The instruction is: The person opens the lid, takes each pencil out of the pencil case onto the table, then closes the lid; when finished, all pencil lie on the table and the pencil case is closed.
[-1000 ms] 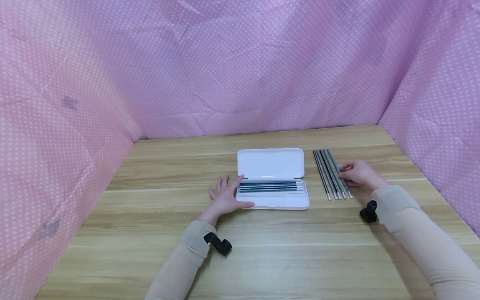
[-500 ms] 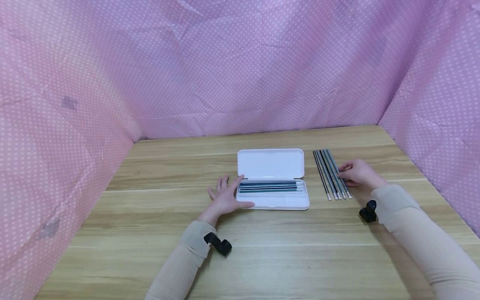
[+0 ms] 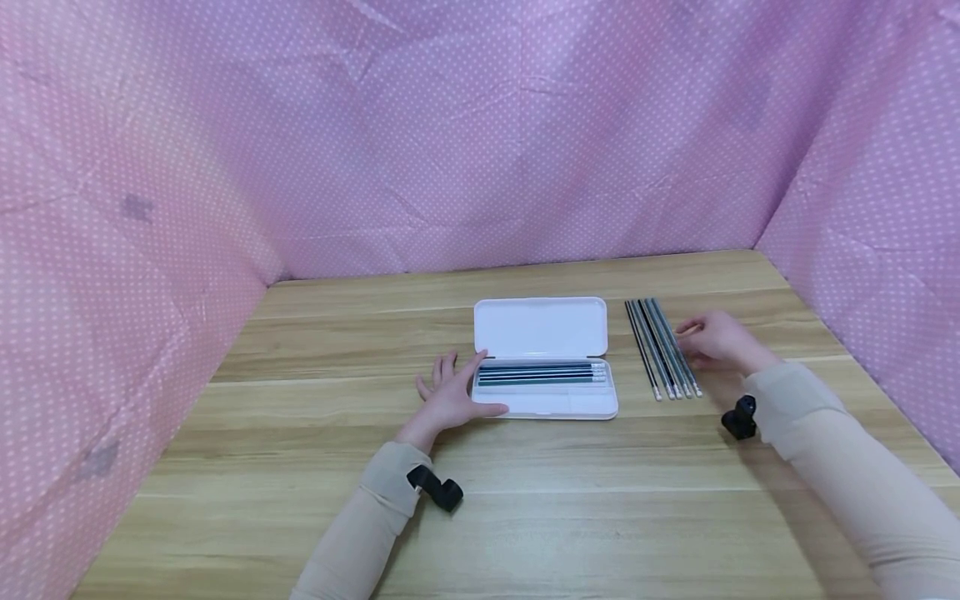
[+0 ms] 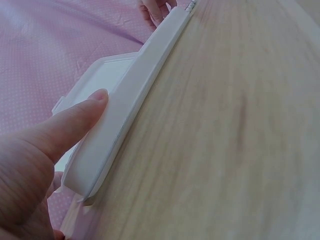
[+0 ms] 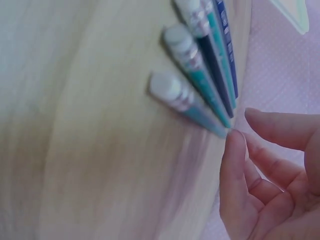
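A white pencil case lies with its lid flipped back. Several dark and green pencils rest along its rear compartment, eraser ends to the right. My left hand spans the case's left end, thumb against the front wall and index finger at the hinge side. To the right of the case, several pencils lie side by side, white erasers towards me. My right hand is just right of this row; in the right wrist view, thumb and fingertips are apart with nothing between them, near the outermost pencil.
A wood-grain table carries everything. Pink dotted cloth hangs behind it and along both sides. Each sleeved wrist wears a small black camera, one on the left and one on the right.
The outermost pencil on the right has shifted slightly left against the row. My right hand has then drawn a little away from it to the right. My left hand stays put.
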A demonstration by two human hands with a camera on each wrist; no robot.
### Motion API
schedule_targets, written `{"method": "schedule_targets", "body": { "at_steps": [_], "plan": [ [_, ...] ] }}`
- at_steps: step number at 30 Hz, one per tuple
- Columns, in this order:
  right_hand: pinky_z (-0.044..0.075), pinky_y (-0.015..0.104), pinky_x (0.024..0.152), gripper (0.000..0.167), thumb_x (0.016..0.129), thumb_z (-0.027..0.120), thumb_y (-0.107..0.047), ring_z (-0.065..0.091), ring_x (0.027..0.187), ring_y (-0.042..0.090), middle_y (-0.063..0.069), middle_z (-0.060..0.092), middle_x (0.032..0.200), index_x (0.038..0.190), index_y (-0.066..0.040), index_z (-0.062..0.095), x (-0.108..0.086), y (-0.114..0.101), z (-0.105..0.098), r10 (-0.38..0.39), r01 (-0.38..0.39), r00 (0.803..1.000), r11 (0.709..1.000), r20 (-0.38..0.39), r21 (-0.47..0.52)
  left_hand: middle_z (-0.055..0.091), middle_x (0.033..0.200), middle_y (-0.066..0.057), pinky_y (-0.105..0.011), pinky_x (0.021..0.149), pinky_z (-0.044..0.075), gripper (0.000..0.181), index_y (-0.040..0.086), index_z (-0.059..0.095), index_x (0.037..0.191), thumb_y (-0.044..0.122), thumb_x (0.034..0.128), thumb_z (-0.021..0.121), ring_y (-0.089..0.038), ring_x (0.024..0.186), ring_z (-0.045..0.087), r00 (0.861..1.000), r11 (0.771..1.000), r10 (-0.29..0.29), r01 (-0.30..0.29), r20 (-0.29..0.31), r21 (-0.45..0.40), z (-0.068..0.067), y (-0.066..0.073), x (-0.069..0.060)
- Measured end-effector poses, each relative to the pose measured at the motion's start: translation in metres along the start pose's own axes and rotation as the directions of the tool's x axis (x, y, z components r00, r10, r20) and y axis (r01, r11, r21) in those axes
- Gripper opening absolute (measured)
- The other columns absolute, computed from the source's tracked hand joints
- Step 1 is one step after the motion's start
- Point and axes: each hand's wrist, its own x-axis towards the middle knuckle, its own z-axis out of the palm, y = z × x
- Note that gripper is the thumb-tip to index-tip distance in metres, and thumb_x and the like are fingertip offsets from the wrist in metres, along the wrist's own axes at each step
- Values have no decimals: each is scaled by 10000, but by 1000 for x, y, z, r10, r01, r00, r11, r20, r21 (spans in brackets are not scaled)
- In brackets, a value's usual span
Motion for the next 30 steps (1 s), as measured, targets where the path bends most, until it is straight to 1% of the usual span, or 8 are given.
{"method": "schedule_targets", "body": {
  "at_steps": [5, 9, 14, 17, 20, 22, 27, 30],
  "plan": [
    [517, 265, 549, 411, 884, 608, -127, 563, 626, 112, 196, 620, 941, 1193, 129, 518, 0, -12, 5, -70, 67, 997, 995, -33, -74, 32, 1571, -194, -709, 1006, -154, 963, 364, 270, 1484, 527, 687, 787, -413, 1432, -112, 1000, 1000, -1, 1, -1, 6, 0, 0, 0],
    [504, 252, 530, 399, 885, 620, -141, 549, 592, 114, 135, 600, 889, 1185, 108, 536, 0, -28, 12, -103, 100, 994, 991, -32, -89, 36, 1571, -194, -710, 1007, -152, 961, 364, 272, 1483, 527, 688, 786, -414, 1432, -110, 1000, 1000, -1, 1, -2, 7, 0, 0, 0],
    [504, 264, 562, 367, 883, 633, -125, 572, 623, 148, 78, 586, 814, 1179, 78, 562, -2, -50, 24, -152, 147, 988, 980, -27, -132, 28, 1572, -196, -708, 1004, -161, 960, 363, 269, 1484, 527, 691, 784, -413, 1431, -120, 1000, 1000, -1, 1, 6, 2, 0, 0, 0],
    [480, 274, 587, 344, 868, 645, -105, 561, 666, 160, 81, 598, 807, 1155, 77, 588, -2, -64, 32, -217, 210, 976, 964, -28, -165, 22, 1573, -194, -708, 1004, -162, 961, 365, 268, 1484, 528, 690, 784, -413, 1431, -121, 1000, 1000, -3, 3, 6, 0, -1, 1, -1],
    [451, 272, 607, 327, 850, 664, -101, 542, 703, 164, 94, 619, 831, 1125, 70, 615, 0, -76, 41, -287, 277, 958, 942, -25, -192, 20, 1572, -196, -707, 1003, -165, 961, 364, 269, 1484, 527, 689, 784, -415, 1430, -123, 1000, 1000, -2, 2, 3, -4, -2, 2, 0],
    [451, 271, 631, 316, 845, 677, -111, 542, 730, 163, 95, 628, 846, 1111, 54, 628, 3, -82, 48, -323, 313, 946, 927, -15, -207, 20, 1572, -197, -706, 1002, -168, 963, 363, 266, 1485, 528, 690, 784, -415, 1429, -128, 1000, 1000, 0, 0, 4, -5, -1, 2, 0],
    [479, 292, 697, 284, 855, 684, -126, 573, 785, 178, 71, 631, 869, 1111, -9, 644, 8, -94, 69, -350, 352, 935, 914, 46, -203, 17, 1572, -201, -706, 999, -174, 962, 356, 269, 1486, 519, 692, 787, -414, 1428, -137, 1000, 1000, 1, -1, 9, -12, -1, 1, -1],
    [499, 314, 731, 273, 861, 678, -112, 586, 814, 187, 56, 630, 868, 1113, -15, 641, 9, -99, 81, -362, 374, 927, 909, 96, -185, 20, 1570, -203, -707, 998, -172, 961, 350, 274, 1485, 515, 691, 789, -416, 1427, -133, 1000, 1000, 0, 0, 8, -12, 0, 1, -1]
  ]
}}
